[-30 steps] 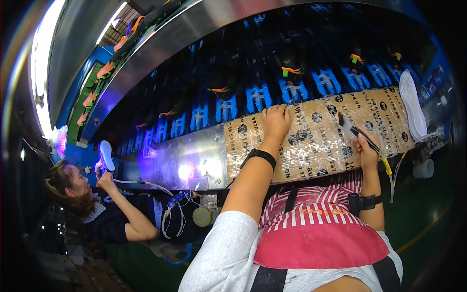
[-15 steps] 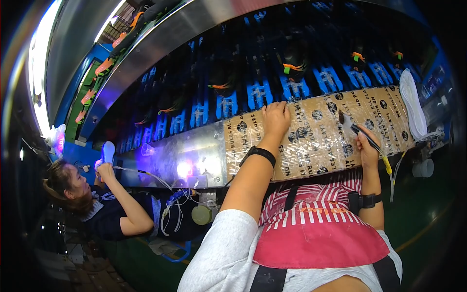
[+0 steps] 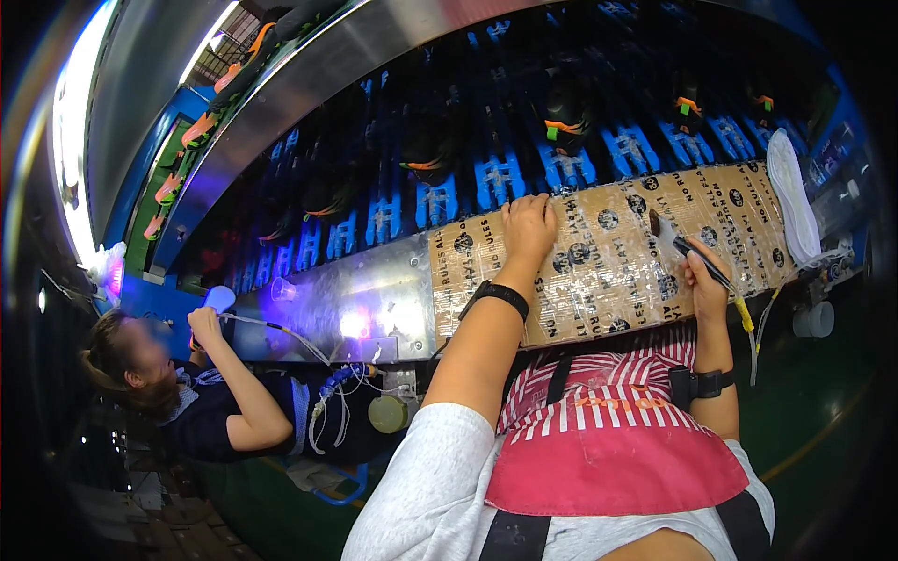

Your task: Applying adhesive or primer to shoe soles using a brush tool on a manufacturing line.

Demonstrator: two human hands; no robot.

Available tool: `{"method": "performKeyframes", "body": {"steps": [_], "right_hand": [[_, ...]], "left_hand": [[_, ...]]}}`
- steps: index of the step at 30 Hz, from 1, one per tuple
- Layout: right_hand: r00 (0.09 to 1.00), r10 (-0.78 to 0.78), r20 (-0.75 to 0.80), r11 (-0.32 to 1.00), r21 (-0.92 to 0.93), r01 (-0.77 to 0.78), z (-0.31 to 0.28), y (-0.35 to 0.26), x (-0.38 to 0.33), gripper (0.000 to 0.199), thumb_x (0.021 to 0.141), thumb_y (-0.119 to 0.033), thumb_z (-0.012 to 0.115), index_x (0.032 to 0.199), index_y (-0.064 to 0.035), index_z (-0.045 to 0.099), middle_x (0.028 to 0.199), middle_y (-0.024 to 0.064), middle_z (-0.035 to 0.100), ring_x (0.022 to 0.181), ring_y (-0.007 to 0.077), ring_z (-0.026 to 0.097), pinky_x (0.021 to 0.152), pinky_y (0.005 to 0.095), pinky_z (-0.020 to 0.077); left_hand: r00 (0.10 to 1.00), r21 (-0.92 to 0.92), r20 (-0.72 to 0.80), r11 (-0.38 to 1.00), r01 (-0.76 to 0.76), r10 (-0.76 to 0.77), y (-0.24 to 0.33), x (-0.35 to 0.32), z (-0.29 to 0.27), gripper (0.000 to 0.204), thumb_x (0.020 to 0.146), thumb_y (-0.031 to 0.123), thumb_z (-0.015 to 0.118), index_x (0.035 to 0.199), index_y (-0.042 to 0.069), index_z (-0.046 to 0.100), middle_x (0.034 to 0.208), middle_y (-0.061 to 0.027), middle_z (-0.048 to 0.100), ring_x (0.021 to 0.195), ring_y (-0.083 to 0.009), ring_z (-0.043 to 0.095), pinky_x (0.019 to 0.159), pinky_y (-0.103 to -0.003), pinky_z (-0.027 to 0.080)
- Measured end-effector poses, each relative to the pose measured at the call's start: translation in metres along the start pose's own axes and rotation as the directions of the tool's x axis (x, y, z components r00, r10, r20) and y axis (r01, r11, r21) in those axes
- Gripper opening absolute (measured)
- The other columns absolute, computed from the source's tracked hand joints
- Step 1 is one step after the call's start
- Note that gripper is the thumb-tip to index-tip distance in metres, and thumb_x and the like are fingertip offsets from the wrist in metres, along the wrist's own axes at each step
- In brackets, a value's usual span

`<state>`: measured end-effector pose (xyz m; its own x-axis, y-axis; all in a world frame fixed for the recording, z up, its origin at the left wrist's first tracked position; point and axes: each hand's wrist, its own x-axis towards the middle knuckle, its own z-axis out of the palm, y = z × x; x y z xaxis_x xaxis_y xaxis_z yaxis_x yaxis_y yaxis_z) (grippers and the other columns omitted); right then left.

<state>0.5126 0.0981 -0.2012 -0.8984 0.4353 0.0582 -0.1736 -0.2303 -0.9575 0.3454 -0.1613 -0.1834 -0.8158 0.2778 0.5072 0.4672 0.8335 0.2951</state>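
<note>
I see cardboard [image 3: 608, 262] on the bench edge, conveyor [image 3: 524, 131] behind it, insole [image 3: 790, 210] at its right end, co-worker [image 3: 187, 393] far left of my left hand [image 3: 528, 224].

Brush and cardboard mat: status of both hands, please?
Left hand flat on cardboard mat. Right hand holds brush, bristles on mat. White insole at mat's right end.

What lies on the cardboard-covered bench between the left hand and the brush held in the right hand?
In the head view, only bare printed cardboard under clear tape lies between the left hand and the brush in the right hand; nothing rests there.
</note>
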Motion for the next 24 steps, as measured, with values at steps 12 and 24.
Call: {"method": "performKeyframes", "body": {"steps": [12,24], "right_hand": [[0.999,0.030,-0.011,0.999,0.029,-0.030,-0.0025,0.0054,0.0003,0.032,0.083,-0.013,0.060,0.110,0.0027,0.057,0.071,0.0026,0.058,0.057,0.0042,0.047,0.051,0.0158,0.0351],[1.000,0.001,0.016,1.000,0.017,-0.001,-0.0014,0.0063,0.0006,0.031,0.083,-0.012,0.060,0.110,0.0035,0.057,0.072,0.0027,0.058,0.057,0.0040,0.047,0.051,0.0152,0.0352]], "left_hand": [[0.998,-0.014,0.031,0.999,0.051,-0.051,0.0019,-0.0009,-0.0022,0.025,0.082,0.021,0.052,0.096,0.006,0.064,0.094,-0.0097,0.061,0.096,-0.0265,0.053,0.095,-0.047,0.032],[0.997,-0.021,0.036,0.997,0.068,-0.067,0.0014,-0.0018,-0.0075,0.026,0.082,0.023,0.051,0.098,0.005,0.064,0.096,-0.0118,0.062,0.097,-0.0280,0.053,0.093,-0.045,0.032]]}}
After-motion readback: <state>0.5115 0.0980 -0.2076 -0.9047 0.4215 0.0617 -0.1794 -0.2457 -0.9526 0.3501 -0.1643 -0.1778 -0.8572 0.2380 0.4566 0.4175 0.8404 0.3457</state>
